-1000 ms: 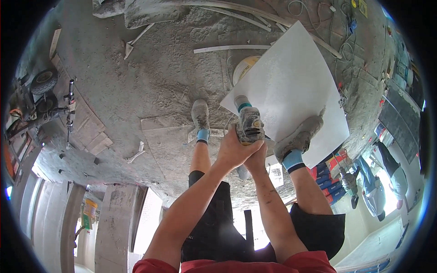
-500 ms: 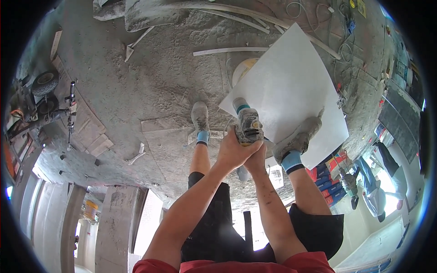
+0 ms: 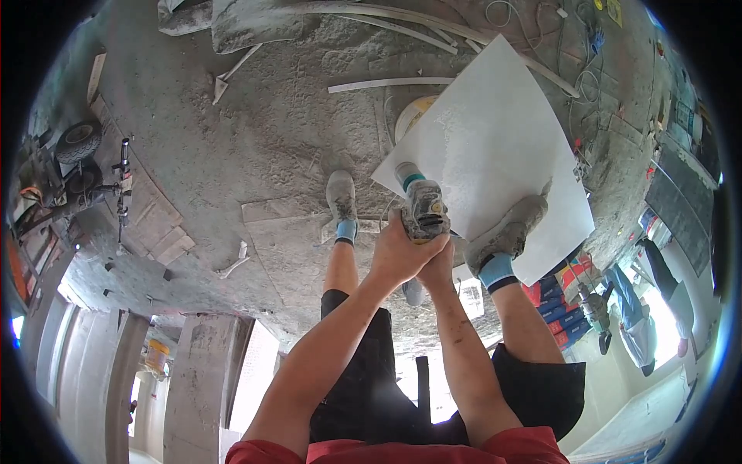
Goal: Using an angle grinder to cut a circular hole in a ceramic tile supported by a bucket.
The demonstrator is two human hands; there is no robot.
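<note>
Both my hands are closed around a dust-caked handheld power tool (image 3: pixel 425 207), its exact kind unclear, with a teal band near its rounded far end. My left hand (image 3: pixel 398 251) wraps its near left side; my right hand (image 3: pixel 437 267) grips close against it, partly hidden. The tool lies over the lower left edge of a large white tile (image 3: pixel 502 131); whether it touches the tile is unclear. Under the tile's left edge a round bucket-like thing with yellow (image 3: pixel 413 116) shows. My right shoe (image 3: pixel 514 228) rests on the tile. A rounded grey thing (image 3: pixel 413 292) shows below my hands.
My left shoe (image 3: pixel 341 195) stands on the dusty floor beside boards. Long pale strips (image 3: pixel 390 85) and cables (image 3: pixel 591 85) lie beyond the tile. A wheeled machine (image 3: pixel 77 143) stands left. Red and blue boxes (image 3: pixel 560 313), another power tool (image 3: pixel 595 313) and a person (image 3: pixel 638 329) are at right.
The tool and both hands have barely shifted. A speckled, dusty-looking patch shows more plainly on the tile's left part. My feet stay in place.
</note>
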